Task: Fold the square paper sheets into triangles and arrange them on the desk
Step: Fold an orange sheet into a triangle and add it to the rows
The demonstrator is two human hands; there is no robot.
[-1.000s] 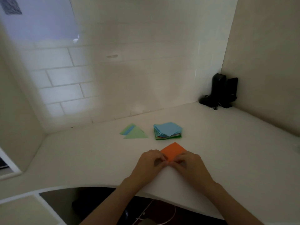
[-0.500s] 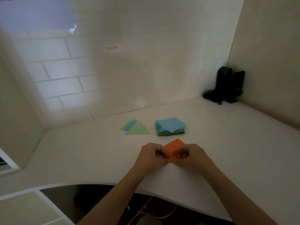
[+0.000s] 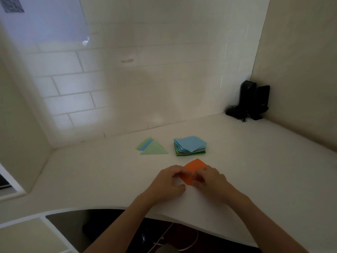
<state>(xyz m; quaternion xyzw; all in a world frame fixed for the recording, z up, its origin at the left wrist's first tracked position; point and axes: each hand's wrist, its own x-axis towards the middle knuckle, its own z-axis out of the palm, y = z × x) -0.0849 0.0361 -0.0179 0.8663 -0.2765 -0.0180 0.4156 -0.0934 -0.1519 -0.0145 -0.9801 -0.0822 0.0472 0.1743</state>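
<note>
While folding is under way, entries as follows.

Orange sheet: orange paper square [image 3: 193,170] lies on the counter [image 3: 255,161], turned corner-on like a diamond, its near corner between the two hands; placed close to the counter's front edge, likely so both hands can work it flat.

Left hand: left hand [image 3: 169,181] rests on the counter at the sheet's left corner; fingers [image 3: 177,175] curled narrow, pinching that corner.

Right hand: right hand [image 3: 209,181] sits at the sheet's right side; fingers [image 3: 200,177] curled narrow, pinching the paper's near right edge.

Grip, reason: judged a two-corner hold to lift and bring one half over the other for the diagonal crease.

Stock: stack of paper squares [image 3: 190,147], blue on top, green at the bottom, just beyond the orange sheet, within reach.

Finished: folded triangles [image 3: 152,147], green with a blue strip showing, overlapped, left of the stack and apart from it; judged the arranging spot.

Other: black device with cable [image 3: 252,100] in the far right corner, well apart.
</note>
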